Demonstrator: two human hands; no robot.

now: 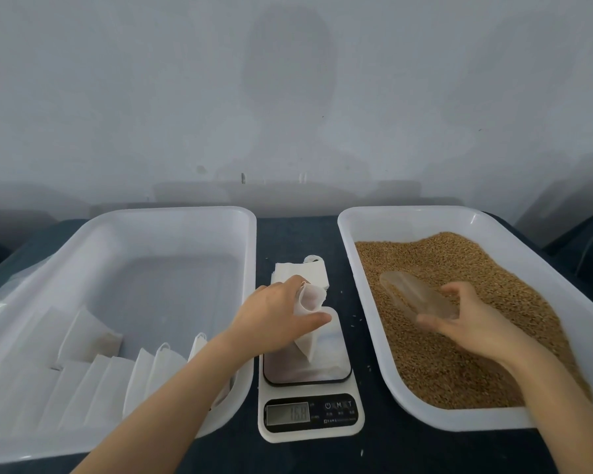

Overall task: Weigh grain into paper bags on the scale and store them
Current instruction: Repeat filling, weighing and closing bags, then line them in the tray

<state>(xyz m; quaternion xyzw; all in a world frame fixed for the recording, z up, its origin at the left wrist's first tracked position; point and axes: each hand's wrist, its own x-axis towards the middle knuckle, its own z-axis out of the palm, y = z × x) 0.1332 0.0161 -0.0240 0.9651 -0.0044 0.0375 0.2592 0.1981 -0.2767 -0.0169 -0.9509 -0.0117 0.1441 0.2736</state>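
A white kitchen scale (pixel 310 412) stands between two white tubs, its display lit. My left hand (pixel 274 319) grips a white paper bag (pixel 310 302) with its mouth held open, its bottom resting on the scale's platform. The right tub (pixel 408 217) holds brown grain (pixel 459 302). My right hand (pixel 473 319) holds a clear plastic scoop (pixel 415 295) lying in the grain. The left tub (pixel 172 217) contains several white paper bags (pixel 110 381) lined up along its near side.
A small stack of flat white bags (pixel 300 271) lies on the dark table (pixel 425 453) behind the scale. A few loose grains are scattered beside the scale. A pale wall rises behind the table.
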